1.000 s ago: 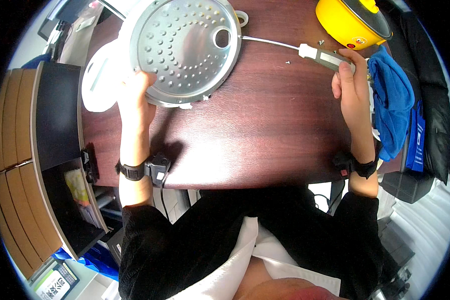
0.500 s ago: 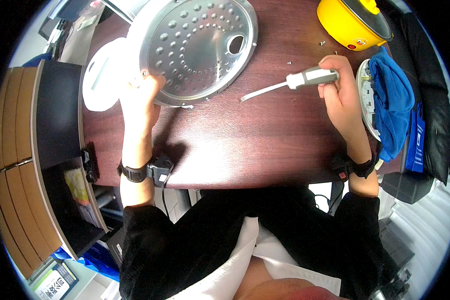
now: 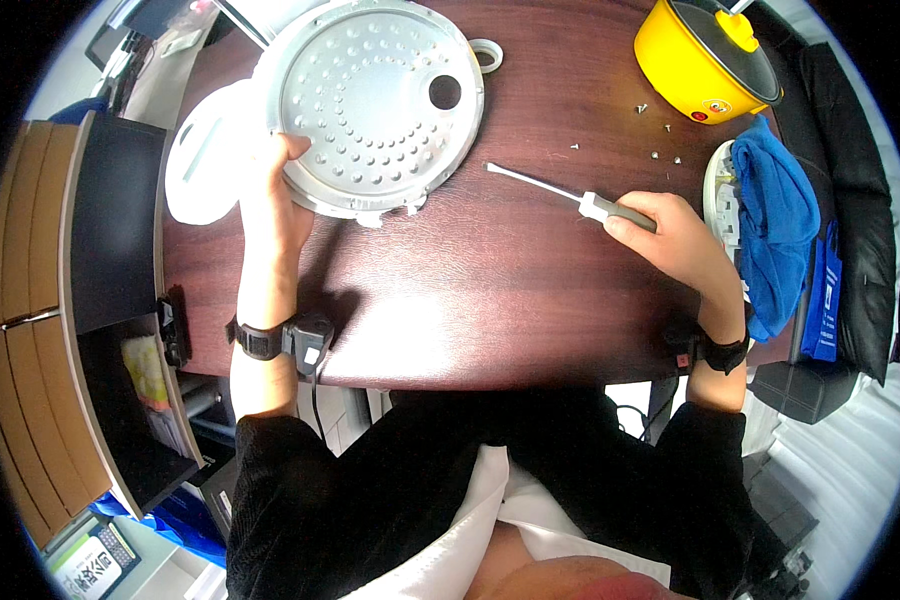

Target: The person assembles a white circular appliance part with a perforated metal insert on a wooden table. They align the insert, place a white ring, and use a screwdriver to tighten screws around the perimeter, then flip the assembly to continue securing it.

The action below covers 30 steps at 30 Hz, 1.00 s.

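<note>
My left hand (image 3: 278, 185) is closed on the left rim of a rice cooker lid (image 3: 370, 110). The lid's dimpled grey metal face is toward me, with a round hole on its right side and small tabs at the lower edge. A screwdriver (image 3: 545, 187) is in my closed right hand (image 3: 670, 235); its shaft slants up and left, with the tip apart from the lid. Several small screws, one of them this screw (image 3: 641, 108), lie on the table beyond my right hand. Left of my left hand rests a white oval plastic piece (image 3: 205, 165).
A yellow pot (image 3: 685, 75) with a dark lid stands at the far right of the brown table (image 3: 490, 290). Nearer, a blue cloth (image 3: 775, 230) partly covers a white plastic part (image 3: 722, 200). A shelf cabinet (image 3: 120, 220) borders the table's left side.
The lid has shifted left and turned to face me more squarely. My right hand has come nearer, and the screwdriver now points up-left instead of down-left.
</note>
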### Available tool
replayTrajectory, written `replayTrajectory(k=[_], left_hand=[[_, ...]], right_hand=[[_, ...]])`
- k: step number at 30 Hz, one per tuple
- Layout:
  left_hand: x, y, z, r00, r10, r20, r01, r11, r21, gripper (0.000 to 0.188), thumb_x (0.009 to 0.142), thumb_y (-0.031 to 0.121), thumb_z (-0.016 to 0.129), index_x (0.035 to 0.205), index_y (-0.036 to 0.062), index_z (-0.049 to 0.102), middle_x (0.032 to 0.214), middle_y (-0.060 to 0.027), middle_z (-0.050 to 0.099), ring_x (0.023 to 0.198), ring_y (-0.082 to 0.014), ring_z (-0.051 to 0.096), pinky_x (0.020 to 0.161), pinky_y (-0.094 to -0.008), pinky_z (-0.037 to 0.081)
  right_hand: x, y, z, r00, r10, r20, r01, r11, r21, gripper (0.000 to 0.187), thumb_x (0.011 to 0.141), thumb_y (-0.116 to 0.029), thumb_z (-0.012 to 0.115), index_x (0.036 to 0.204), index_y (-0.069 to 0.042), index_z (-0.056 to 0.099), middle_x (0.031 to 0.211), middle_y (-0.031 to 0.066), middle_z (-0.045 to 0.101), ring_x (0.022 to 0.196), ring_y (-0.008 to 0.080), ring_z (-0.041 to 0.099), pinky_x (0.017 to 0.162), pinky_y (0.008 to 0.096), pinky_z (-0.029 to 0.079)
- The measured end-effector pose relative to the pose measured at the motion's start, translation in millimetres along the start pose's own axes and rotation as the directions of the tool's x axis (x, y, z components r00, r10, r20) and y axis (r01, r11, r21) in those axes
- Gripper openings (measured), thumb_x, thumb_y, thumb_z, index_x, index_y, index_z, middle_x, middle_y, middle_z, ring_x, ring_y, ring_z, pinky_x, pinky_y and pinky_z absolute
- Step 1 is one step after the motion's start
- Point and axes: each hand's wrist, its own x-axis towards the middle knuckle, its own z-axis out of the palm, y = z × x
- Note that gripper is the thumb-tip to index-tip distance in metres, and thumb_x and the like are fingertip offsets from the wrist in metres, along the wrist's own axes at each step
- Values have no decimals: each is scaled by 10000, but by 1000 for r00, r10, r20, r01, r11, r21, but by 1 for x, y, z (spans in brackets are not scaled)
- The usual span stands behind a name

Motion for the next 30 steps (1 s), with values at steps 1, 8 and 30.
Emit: replayTrajectory(k=[1, 8, 30], left_hand=[[-1, 0, 1, 1000, 6, 11, -6, 1000, -1, 450, 737, 62, 562, 1166, -58, 502, 1058, -130, 552, 954, -232, 567, 882, -371, 481], [2, -5, -6, 1000, -5, 25, 4, 1000, 12, 448, 747, 78, 568, 1170, -55, 505, 1070, -129, 551, 968, -233, 563, 892, -379, 477], [-4, 1, 5, 999, 35, 5, -35, 999, -9, 243, 696, 72, 585, 910, -44, 591, 847, -87, 552, 740, -168, 548, 669, -303, 480]], right_hand=[[-2, -1, 0, 993, -66, -95, 68, 998, 19, 240, 849, -233, 640, 919, -5, 613, 728, 154, 587, 640, 228, 569, 618, 324, 438], [-2, -2, 1, 867, -102, -487, 121, 993, 6, 239, 807, -168, 693, 959, -22, 581, 743, 124, 625, 685, 204, 619, 644, 300, 462], [7, -9, 5, 846, -249, -471, 205, 968, -142, 234, 867, -202, 625, 1011, -24, 576, 792, 151, 621, 709, 264, 621, 646, 336, 455]])
